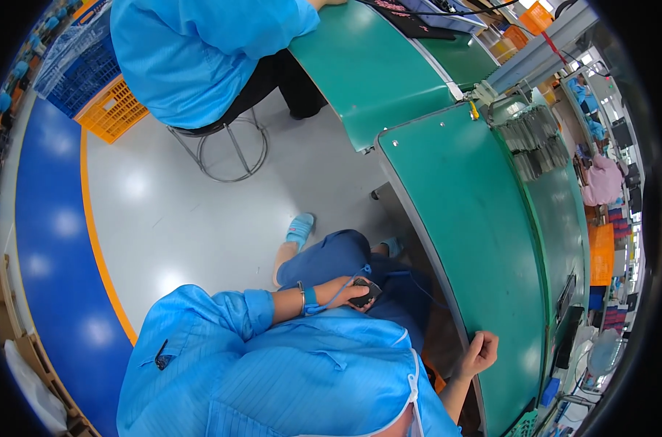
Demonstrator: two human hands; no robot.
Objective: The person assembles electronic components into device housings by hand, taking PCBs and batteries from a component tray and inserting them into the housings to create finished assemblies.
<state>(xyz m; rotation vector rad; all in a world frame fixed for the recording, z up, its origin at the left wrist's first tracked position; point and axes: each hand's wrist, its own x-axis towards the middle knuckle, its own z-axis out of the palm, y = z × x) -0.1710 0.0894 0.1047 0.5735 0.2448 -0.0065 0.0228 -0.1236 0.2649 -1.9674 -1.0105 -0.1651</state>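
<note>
Over my lap, my left hand (354, 293) is closed around a small black object (366, 294); its kind is hard to make out, as the fingers cover part of it. A blue wrist strap (311, 298) with a thin blue cord sits on that wrist, beside a metal watch or bracelet (302, 295). My right hand (481, 352) rests at the near edge of the green table (469, 233), its fingers curled in a loose fist. Nothing shows in it.
A co-worker in a blue smock (200, 58) sits ahead on a round metal stool (232, 156). Orange crates (112, 109) and blue crates (79, 69) stand behind that person. A stack of clear plates (531, 142) and a metal post (542, 54) border the table's far side.
</note>
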